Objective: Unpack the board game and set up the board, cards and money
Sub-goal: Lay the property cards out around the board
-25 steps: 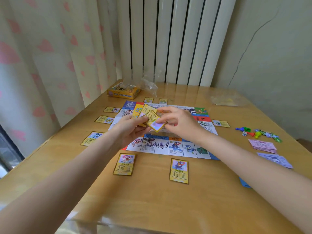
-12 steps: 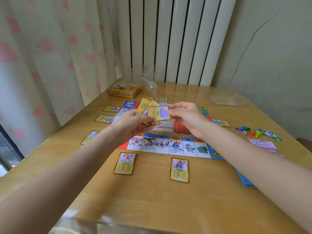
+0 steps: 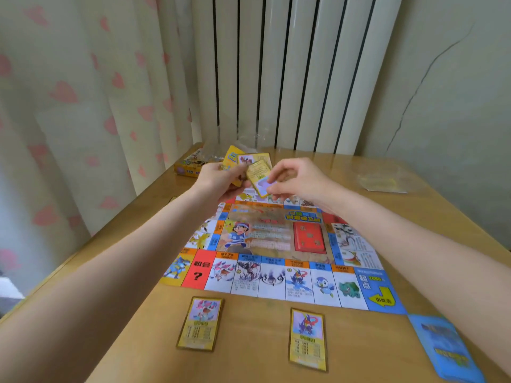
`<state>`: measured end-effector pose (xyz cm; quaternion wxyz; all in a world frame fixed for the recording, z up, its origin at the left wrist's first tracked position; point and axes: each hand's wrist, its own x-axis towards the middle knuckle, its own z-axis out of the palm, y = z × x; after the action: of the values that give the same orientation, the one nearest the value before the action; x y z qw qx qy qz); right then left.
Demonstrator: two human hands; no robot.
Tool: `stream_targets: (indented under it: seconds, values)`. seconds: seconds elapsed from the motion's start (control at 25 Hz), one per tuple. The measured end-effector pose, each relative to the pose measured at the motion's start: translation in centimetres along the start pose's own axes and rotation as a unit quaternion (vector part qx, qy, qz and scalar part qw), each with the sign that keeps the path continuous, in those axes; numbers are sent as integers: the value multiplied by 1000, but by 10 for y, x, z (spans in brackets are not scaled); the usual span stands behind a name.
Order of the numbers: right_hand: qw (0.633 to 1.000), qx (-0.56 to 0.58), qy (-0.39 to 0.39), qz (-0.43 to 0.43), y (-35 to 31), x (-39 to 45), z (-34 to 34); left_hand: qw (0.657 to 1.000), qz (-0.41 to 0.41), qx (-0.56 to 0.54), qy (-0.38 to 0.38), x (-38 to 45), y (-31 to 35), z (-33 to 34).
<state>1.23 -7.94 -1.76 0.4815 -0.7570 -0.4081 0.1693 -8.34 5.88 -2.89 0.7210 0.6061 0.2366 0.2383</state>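
Left hand: we see it gripping a fanned card stack, far over the board.
Right hand: pinching 1 card from the stack.
Handling: we judge cards light, thin, slippery; pinch edges.

A wooden counter with a pale, glossy top fills the lower half of the view and runs back into a corner of the room. Along its left side hangs a sheer white curtain printed with scattered pink hearts, and soft daylight glows through the cloth. A narrow strip of window frame shows at the far left edge, below the curtain. Behind the counter stands a tall white radiator made of upright columns with dark gaps between them. To the right rises a pale greenish wall, marked by a long thin crack running diagonally down. The light is even and mild.
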Motion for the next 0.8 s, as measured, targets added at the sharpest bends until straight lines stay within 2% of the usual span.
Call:
stream_targets:
  seconds: [0.2, 0.36, 0.68, 0.8]
  values:
    - [981, 59, 127, 136, 37, 73, -18, 998, -25, -42, 47, 49, 0, -5]
    - [974, 13, 108, 199, 63, 112, -1, 993, -62, -71, 66, 70, -15, -14]
    - [974, -75, 82, 197, 84, 155, 25, 995, -69, -66, 41, 79, -27, -19]
    - [968, -162, 64, 184, 87, 158, 24, 995, -72, -56, 43, 83, -29, -20]
